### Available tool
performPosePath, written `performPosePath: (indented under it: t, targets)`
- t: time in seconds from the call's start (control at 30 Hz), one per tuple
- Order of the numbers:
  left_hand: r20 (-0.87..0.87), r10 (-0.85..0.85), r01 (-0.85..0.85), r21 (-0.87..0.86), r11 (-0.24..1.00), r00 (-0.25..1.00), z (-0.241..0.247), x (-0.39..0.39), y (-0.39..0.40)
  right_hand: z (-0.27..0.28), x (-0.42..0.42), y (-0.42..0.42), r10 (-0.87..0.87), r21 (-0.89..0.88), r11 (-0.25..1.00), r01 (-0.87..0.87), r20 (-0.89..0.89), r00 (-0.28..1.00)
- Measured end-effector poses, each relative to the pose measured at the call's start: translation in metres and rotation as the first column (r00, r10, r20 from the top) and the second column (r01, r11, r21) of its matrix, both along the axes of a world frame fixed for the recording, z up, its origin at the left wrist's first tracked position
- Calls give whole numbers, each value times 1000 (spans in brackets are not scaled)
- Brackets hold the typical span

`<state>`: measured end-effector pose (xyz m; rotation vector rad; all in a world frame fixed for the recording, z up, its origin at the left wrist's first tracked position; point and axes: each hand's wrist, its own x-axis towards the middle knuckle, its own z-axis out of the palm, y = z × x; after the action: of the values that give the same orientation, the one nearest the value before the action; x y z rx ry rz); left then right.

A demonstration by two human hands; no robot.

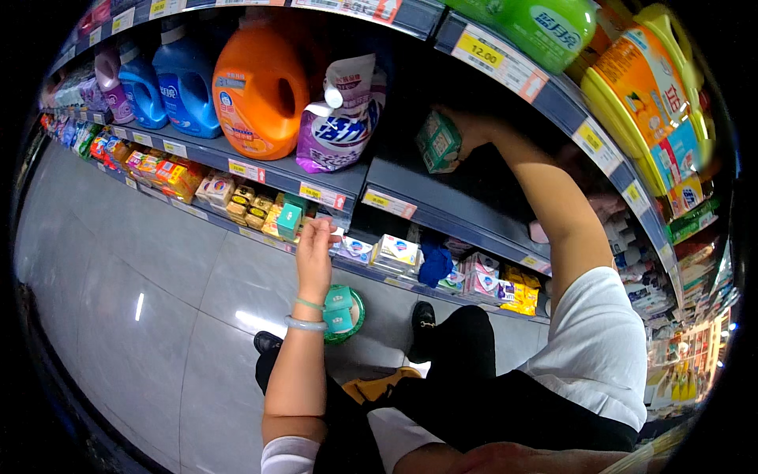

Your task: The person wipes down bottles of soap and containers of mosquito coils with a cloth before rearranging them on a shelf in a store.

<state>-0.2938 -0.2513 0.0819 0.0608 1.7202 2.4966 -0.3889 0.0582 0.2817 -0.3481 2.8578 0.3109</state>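
My right hand [472, 134] is shut on a green soap-sized box [439, 144], inside the dark middle shelf bay. The box is tilted, just above the bare shelf board [438, 188]. My left hand [317, 238], with a pale bangle and a green band on its wrist, is at the front of the bottom shelf. Its fingers are loosely curled and apart, with nothing visible in them. Just left of it stands a teal box [289, 220] on that shelf. Below, on the floor, a round green container [359, 319] holds more teal boxes [338, 309].
Detergent bottles, including an orange jug [254, 95] and a purple refill pouch [337, 127], line the middle shelf at left. Boxed soaps [395, 250] and a blue crumpled item [436, 265] sit on the bottom shelf. The upper shelf edge [553, 109] passes above my right arm.
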Motion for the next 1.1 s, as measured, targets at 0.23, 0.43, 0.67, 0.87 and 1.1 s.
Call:
performPosePath:
  t: [0.23,0.43,0.67,0.87,1.1]
  targets:
    - [30,-7,7,-18,1000,1000,-6,0,-6,-24,-99,56,-347,-296,918,265,-276,896]
    - [38,14,-14,-19,1000,999,-15,-3,-15,-59,-141,59,-497,-354,851,388,-305,813]
    - [5,34,-33,-56,998,999,-13,-5,-22,-67,-131,58,-497,-376,846,378,-300,814]
    - [26,127,-116,-272,955,991,-15,-9,-47,-66,-20,41,-276,-340,939,53,-652,707]
    - [93,-127,156,-684,712,987,-33,11,-81,-166,201,-137,83,-759,613,-220,-215,973]
